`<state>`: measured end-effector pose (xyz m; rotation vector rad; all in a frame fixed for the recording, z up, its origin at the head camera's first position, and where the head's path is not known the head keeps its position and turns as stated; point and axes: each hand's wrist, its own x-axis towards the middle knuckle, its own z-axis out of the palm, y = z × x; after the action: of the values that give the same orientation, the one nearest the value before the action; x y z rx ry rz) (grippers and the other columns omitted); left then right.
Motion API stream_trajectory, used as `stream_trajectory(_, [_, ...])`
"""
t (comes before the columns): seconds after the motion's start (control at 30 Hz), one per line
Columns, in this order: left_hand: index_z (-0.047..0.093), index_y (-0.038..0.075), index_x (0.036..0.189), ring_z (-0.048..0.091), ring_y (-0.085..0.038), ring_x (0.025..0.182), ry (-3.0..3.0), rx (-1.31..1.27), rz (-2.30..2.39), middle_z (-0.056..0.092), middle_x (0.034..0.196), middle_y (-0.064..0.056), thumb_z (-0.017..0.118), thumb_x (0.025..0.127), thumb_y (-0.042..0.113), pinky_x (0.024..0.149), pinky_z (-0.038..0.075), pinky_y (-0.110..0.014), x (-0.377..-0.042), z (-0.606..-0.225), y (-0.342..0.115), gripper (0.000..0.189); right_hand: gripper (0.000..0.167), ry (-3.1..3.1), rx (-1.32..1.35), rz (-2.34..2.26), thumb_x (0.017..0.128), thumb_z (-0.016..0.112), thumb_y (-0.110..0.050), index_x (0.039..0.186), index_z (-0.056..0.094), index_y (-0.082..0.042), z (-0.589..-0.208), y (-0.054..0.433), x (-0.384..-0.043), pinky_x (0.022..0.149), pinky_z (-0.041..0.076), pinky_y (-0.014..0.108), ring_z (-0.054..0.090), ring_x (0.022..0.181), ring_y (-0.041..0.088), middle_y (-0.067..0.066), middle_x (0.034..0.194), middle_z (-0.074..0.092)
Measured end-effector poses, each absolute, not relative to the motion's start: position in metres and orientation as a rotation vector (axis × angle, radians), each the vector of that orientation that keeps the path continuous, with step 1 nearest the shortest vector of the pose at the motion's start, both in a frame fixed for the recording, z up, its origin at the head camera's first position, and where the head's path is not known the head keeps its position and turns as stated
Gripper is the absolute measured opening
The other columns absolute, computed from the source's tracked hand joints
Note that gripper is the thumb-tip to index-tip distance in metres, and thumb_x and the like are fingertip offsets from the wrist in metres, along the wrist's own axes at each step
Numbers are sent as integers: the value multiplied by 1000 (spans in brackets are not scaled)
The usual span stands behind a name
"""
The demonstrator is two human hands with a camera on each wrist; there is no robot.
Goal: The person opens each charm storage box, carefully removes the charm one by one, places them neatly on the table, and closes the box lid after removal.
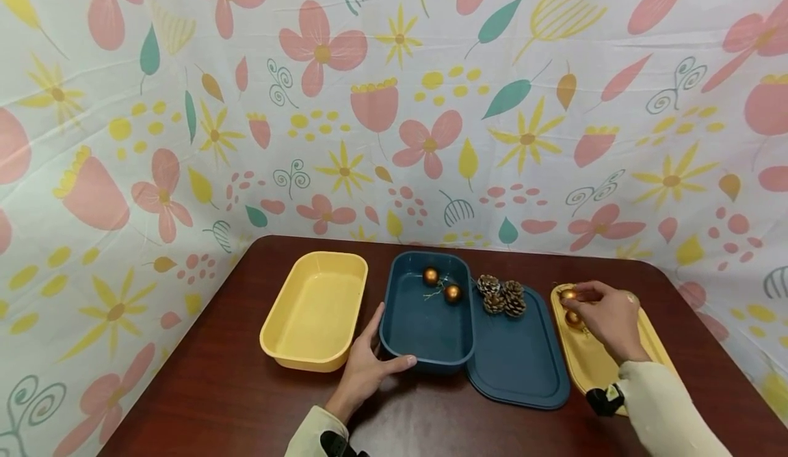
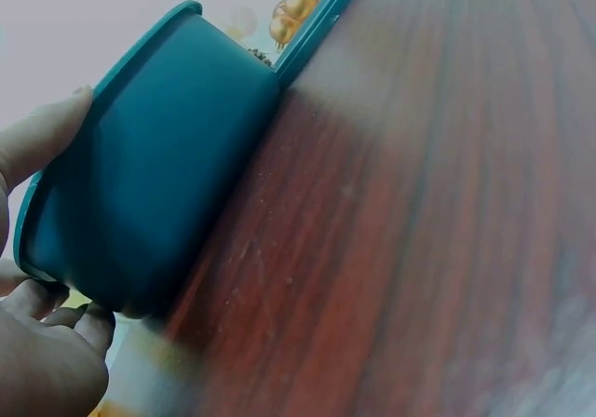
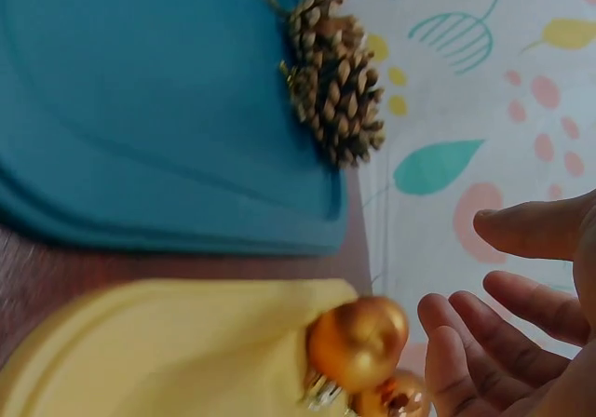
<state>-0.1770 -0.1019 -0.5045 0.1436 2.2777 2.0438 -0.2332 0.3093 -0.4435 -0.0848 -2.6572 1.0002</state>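
My left hand (image 1: 363, 369) holds the near left corner of a deep blue plastic container (image 1: 425, 337). Its thumb (image 2: 48, 138) lies against the near side, and the other fingers wrap the left side. Two gold ornament balls (image 1: 452, 293) sit inside, toward the far end. On the right, my right hand (image 1: 609, 317) hovers over the far end of a yellow lid (image 1: 594, 361), where two gold balls (image 3: 358, 343) lie. Thumb and fingers are spread apart beside these balls in the right wrist view, with nothing held. Whether a fingertip touches one I cannot tell.
A yellow container (image 1: 314, 306) stands left of the blue one. Between the blue container and yellow lid lies a blue lid (image 1: 517, 361), with several pine cones (image 1: 513, 298) at its far end. A flower-patterned cloth (image 1: 431, 101) hangs behind the dark wooden table (image 1: 221, 388).
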Motion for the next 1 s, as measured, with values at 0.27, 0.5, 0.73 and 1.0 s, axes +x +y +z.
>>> stream_trajectory(0.27, [20, 24, 163, 25, -35, 155, 2296, 126, 2030, 18, 170, -1, 88, 78, 23, 121, 31, -55, -177, -504, -101, 108, 46, -2701, -22, 1086, 96, 67, -38, 122, 65, 0, -427, 289, -239, 53, 56, 33, 64, 61, 9, 25, 108, 71])
stream_trajectory(0.5, [20, 24, 163, 23, -34, 155, 2294, 129, 2032, 18, 170, 0, 87, 78, 22, 121, 31, -56, -177, -504, -101, 108, 43, -2717, 35, 987, 94, 69, -40, 121, 68, -6, -413, 269, -250, 59, 49, 30, 63, 80, 22, 21, 110, 72])
stream_trajectory(0.73, [21, 29, 162, 22, -32, 156, 2308, 140, 2022, 19, 170, 1, 87, 79, 23, 122, 29, -55, -177, -503, -101, 107, 40, -2759, 152, 1020, 94, 70, -37, 119, 69, -6, -394, 248, -260, 70, 53, 32, 67, 94, 32, 20, 110, 73])
stream_trajectory(1.0, [21, 29, 162, 22, -30, 156, 2308, 115, 2017, 19, 169, 3, 88, 78, 23, 122, 30, -54, -176, -502, -102, 107, 28, -2938, 741, 1082, 92, 74, -20, 118, 70, -9, -381, 216, -280, 78, 59, 36, 71, 95, 21, 14, 110, 73])
